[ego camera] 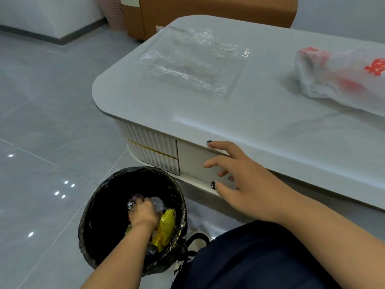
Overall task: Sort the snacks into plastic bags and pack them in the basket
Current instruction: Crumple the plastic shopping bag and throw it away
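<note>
A round basket (98, 197) lined with a black bag stands on the floor at the table's near corner. My left hand (143, 213) reaches down inside it and grips a snack packet (131, 205) with a dark and white wrapper. A yellow snack packet (166, 224) lies beside that hand in the basket. My right hand (239, 178) hovers with spread fingers at the table's front edge, holding nothing. A clear plastic bag (193, 59) lies flat on the table's far left. A white plastic bag with red print (337, 76) lies at the right.
The low white table (250, 126) has a rounded corner and a drawer front (191, 159) under its edge. My dark-trousered knee (260, 257) fills the lower right. A brown cabinet (208, 11) stands behind the table. Glossy grey floor tiles (41, 122) spread to the left.
</note>
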### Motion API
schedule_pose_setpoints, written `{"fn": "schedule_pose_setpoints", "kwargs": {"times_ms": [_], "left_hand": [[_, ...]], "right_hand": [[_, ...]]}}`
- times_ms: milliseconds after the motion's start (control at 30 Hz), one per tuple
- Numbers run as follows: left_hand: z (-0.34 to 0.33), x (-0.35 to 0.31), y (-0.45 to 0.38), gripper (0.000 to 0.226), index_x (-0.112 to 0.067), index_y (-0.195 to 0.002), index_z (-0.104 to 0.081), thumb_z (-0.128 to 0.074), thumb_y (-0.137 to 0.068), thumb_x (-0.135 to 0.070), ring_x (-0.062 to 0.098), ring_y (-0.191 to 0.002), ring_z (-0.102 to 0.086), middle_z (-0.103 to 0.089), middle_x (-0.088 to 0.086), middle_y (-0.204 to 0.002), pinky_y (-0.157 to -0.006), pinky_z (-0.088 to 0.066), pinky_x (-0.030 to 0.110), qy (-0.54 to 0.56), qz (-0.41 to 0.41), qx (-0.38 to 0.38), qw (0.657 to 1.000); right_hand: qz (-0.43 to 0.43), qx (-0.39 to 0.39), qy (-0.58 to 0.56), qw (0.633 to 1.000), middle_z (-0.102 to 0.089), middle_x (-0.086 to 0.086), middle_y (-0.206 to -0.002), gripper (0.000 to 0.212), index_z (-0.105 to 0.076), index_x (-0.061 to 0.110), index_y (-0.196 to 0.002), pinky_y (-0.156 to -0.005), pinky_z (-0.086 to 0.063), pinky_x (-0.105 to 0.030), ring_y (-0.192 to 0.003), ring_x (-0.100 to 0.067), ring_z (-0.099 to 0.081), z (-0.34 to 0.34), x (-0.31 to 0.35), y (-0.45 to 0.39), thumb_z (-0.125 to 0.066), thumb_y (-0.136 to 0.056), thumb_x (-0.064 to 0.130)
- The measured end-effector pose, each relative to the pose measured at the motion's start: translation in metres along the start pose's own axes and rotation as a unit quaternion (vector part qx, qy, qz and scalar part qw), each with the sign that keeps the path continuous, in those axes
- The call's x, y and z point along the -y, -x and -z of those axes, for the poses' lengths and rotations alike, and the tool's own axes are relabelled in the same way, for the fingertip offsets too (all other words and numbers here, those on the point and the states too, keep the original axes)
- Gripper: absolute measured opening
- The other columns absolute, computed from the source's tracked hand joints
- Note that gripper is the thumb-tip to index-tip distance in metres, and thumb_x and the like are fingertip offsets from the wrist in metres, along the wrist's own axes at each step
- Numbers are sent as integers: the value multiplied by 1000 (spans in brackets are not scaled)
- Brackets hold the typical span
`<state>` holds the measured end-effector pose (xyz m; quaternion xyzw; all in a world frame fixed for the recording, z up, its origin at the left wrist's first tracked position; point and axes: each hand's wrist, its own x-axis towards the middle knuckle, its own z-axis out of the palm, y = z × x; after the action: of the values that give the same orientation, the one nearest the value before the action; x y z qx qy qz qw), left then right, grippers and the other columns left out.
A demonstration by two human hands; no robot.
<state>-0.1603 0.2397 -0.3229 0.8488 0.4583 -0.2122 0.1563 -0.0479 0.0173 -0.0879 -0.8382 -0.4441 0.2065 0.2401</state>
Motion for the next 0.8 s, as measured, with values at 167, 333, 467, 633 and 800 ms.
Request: {"fn": "schedule_pose_setpoints", "kwargs": {"times_ms": [167,333,467,633,800], "left_hand": [[30,-10,30,47,-17,-132,-51,-57,-89,-36,30,-123,-50,-49,9,-136,-97,-45,39,88,-35,-39,995],[89,-38,94,26,-18,-114,-66,-64,-87,-20,7,-95,-63,-67,-8,-101,-85,-49,21,263,-170,-98,945],[139,-66,146,19,-28,-105,-64,-63,-89,-19,-5,-85,-59,-64,-17,-91,-75,-44,8,323,-258,-143,899],[186,-115,184,25,-29,-112,-61,-61,-89,-18,-6,-86,-61,-67,-16,-90,-77,-49,14,359,-329,-147,861],[214,-174,219,25,-29,-113,-61,-61,-89,-21,-6,-83,-61,-69,-14,-83,-72,-48,11,330,-394,-152,844]], "right_hand": [[5,5,11,1000,-11,31,-149,36,-49,33,-127,-85,-49,-35,-90,-16,-62,0,-1,0,-53,-92,27],[-4,-13,5,1000,-19,23,-149,36,-48,32,-130,-91,-47,-35,-92,-14,-61,7,1,4,-51,-94,28],[-13,-62,10,998,-23,23,-147,37,-48,32,-132,-92,-48,-33,-99,-7,-57,23,1,17,-50,-95,27],[-32,-160,-21,986,-29,21,-145,36,-51,33,-129,-90,-49,-26,-101,-3,-56,62,-8,43,-54,-94,29],[-96,-290,-54,951,-41,14,-137,31,-56,29,-123,-81,-46,-22,-94,-5,-59,105,-28,67,-59,-92,26]]}}
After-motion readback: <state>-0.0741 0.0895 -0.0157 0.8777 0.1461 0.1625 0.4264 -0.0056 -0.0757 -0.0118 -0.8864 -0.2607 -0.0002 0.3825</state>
